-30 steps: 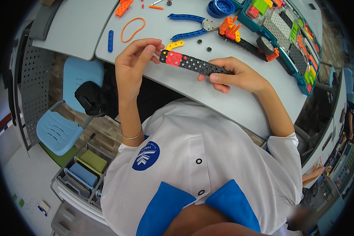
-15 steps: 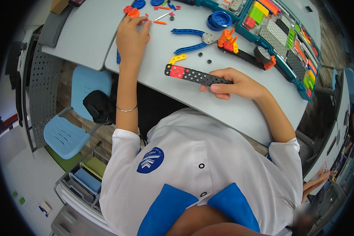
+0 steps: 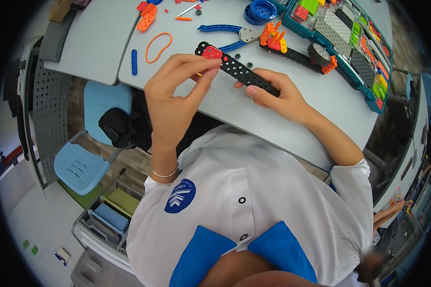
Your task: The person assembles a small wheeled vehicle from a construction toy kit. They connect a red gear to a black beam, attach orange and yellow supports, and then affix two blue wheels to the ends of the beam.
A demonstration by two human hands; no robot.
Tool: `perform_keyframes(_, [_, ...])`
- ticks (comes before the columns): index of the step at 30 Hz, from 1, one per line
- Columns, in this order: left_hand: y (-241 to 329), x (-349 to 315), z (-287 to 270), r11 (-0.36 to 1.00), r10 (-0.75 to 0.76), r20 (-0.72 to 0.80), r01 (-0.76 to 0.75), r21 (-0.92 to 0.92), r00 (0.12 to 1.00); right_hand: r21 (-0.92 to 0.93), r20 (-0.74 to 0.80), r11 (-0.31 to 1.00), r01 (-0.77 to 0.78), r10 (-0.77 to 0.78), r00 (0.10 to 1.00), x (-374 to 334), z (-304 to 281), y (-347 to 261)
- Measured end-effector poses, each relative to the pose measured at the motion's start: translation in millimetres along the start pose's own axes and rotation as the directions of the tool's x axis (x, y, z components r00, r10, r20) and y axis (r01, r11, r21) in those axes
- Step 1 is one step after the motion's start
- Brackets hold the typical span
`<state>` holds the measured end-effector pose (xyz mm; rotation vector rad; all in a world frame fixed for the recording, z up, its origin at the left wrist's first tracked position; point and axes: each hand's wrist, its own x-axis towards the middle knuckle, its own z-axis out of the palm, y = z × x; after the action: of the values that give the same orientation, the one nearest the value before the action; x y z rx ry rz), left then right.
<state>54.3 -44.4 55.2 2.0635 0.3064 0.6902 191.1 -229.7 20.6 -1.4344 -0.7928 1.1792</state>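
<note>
My right hand grips the lower end of a black perforated beam, which slants up to the left above the table. A red square plate is fixed near the beam's far end, and a small red peg shows beside it. My left hand is closed in a pinch at the beam's left edge, next to the red plate. A small red piece shows at its fingertips, mostly covered by them. Just a sliver of a yellow piece is visible behind those fingers.
Blue-handled pliers lie beyond the beam, near a black assembly with a wheel. A teal case of parts stands at the far right. An orange band, a blue strip and blue wheel rims rest on the table.
My left hand has come back from the loose parts at the far left to the beam. My right hand still holds the beam, now tilted more steeply.
</note>
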Motion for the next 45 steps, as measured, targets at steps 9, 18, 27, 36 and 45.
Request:
perform_keyframes(9, [-9.6,-11.5,17.7,0.996,-0.078,-0.083,0.082,0.044,0.993,-0.12,-0.073,0.991,0.052,-0.061,0.995,-0.7,5.7,2.5])
perform_keyframes(18, [-8.3,-8.8,21.2,0.986,-0.003,-0.05,0.011,0.167,0.999,-0.405,-0.125,0.903,0.142,-0.208,0.97,-3.8,10.8,2.6])
perform_keyframes(27, [-10.9,-5.8,27.7,0.99,-0.034,-0.06,0.042,0.133,0.998,-0.474,-0.153,0.869,0.141,-0.239,0.959,-3.4,11.1,8.7])
perform_keyframes(36, [-8.4,-5.9,26.6,0.972,-0.224,-0.036,0.226,0.06,0.974,-0.612,-0.099,0.746,0.263,-0.403,0.91,-2.5,11.7,14.7])
perform_keyframes(45, [-18.0,-4.9,17.5,0.864,-0.443,0.072,0.447,-0.231,0.894,-0.672,-0.027,0.665,0.326,-0.462,0.886,-1.9,8.3,15.3])
